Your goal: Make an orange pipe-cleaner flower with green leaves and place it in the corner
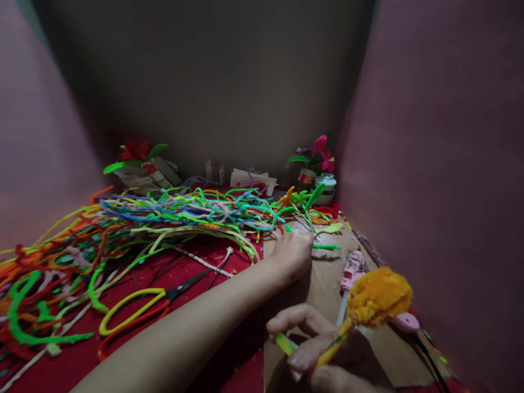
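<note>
Fuzzy orange pipe-cleaner flower on green stem pinched in right hand. Left hand, fingers hidden, grip undeterminable, reaching thin green pipe cleaners on cardboard-covered counter.

A fluffy orange pipe-cleaner flower sits at the lower right of the frame, tilted on a yellow-green stem. Thin green stems lie flat on brown cardboard right of centre.
</note>
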`<state>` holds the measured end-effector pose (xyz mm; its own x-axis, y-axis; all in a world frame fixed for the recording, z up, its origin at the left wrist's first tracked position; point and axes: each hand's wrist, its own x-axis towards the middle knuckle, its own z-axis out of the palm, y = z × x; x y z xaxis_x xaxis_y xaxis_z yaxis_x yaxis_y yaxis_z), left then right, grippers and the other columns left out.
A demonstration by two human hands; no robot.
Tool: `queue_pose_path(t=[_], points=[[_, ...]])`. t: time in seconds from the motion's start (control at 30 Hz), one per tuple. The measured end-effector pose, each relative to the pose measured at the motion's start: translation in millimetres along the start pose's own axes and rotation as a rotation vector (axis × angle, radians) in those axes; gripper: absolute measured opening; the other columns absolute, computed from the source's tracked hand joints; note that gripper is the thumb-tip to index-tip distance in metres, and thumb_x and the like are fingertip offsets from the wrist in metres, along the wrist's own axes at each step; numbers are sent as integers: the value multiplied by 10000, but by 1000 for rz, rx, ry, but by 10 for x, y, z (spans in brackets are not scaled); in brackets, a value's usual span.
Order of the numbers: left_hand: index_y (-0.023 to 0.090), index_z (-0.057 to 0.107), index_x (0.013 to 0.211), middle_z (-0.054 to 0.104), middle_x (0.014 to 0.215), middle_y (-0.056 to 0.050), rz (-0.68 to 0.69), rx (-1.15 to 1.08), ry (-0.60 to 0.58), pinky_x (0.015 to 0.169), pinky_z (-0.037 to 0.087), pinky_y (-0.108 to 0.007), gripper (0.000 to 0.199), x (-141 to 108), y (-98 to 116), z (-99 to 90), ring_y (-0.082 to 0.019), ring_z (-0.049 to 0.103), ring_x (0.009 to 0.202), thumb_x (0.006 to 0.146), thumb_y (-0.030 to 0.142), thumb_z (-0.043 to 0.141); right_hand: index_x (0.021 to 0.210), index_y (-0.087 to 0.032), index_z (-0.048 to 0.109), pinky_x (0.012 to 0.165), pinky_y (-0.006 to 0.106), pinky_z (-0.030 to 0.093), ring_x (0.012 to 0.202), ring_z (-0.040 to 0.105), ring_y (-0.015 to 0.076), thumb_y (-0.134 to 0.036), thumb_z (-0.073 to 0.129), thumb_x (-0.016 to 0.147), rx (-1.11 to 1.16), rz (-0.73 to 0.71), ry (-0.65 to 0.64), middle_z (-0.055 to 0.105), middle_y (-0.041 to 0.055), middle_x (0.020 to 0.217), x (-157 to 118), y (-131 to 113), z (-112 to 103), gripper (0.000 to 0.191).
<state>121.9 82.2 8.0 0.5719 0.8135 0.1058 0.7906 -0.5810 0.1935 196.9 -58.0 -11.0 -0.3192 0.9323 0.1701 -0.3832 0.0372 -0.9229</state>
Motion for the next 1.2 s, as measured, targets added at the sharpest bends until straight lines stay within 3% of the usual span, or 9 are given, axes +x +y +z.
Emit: queue_pose_path(t=[0.13, 0.3, 0.63, 0.73, 0.8, 0.9, 0.97, 1.07, 1.2], points=[[93, 616, 955, 650, 894, -194, 66, 107, 1, 665, 493, -399, 255, -331, -5, -305, -302, 649, 807, 801, 81, 413, 765, -315, 752, 780, 389, 480, 986, 578, 288, -429, 686, 693, -3, -44, 210, 635, 56, 1115, -52, -34, -72, 150], [91, 635, 897, 657, 818, -169, 89, 372, -94, 511, 489, -324, 217, -778, -48, -655, -269, 655, 665, 750, 54, 481, 786, -326, 749, 790, 400, 495, 895, 614, 286, -289, 703, 702, -304, -39, 374, 695, 56, 957, -80, -194, -43, 103], [132, 635, 858, 656, 774, -117, 149, 297, -101, 448, 435, -289, 146, -1239, -20, -942, -254, 642, 603, 739, 105, 555, 676, -254, 738, 587, 295, 504, 633, 611, 189, -366, 687, 720, -303, 118, 220, 678, 29, 670, 101, -35, 245, 131], [149, 593, 983, 646, 801, -81, 172, 166, 50, 487, 450, -282, 239, -1343, -151, -890, -225, 636, 637, 751, 112, 544, 656, -258, 739, 595, 275, 502, 660, 603, 181, -342, 751, 645, -253, 134, 283, 694, 30, 746, 123, -20, 297, 86], [190, 533, 1085, 639, 846, -53, 188, -72, 301, 553, 462, -249, 297, -1398, -267, -829, -170, 624, 694, 795, 129, 510, 714, -260, 753, 605, 268, 491, 708, 601, 187, -332, 766, 627, -241, 160, 328, 695, 37, 815, 144, -26, 313, 114], [174, 499, 1056, 606, 773, -12, -25, -625, 528, 539, 448, -204, 227, -1454, -424, -759, -103, 571, 614, 831, 201, 495, 760, -227, 755, 607, 269, 465, 713, 583, 181, -339, 726, 681, -193, 205, 310, 678, 45, 809, 199, -53, 328, 139], [148, 534, 957, 572, 692, 8, -145, -982, 321, 443, 402, -188, 172, -1473, -505, -725, -75, 495, 493, 805, 229, 528, 748, -190, 749, 614, 260, 445, 720, 561, 170, -320, 714, 699, -158, 206, 238, 666, 50, 807, 254, -79, 358, 144], [111, 603, 841, 563, 666, -6, -114, -1321, -113, 395, 364, -188, 158, -1485, -598, -642, -64, 437, 455, 753, 240, 577, 712, -154, 745, 532, 224, 383, 616, 499, 121, -301, 742, 660, -83, 255, 158, 646, 44, 713, 349, -109, 428, 155], [93, 642, 800, 547, 628, -4, -101, -1402, -84, 410, 335, -188, 200, -1494, -676, -499, -56, 413, 450, 739, 281, 609, 692, -157, 751, 480, 210, 322, 519, 422, 77, -325, 759, 627, -31, 348, 139, 621, 25, 631, 456, -99, 471, 179]])
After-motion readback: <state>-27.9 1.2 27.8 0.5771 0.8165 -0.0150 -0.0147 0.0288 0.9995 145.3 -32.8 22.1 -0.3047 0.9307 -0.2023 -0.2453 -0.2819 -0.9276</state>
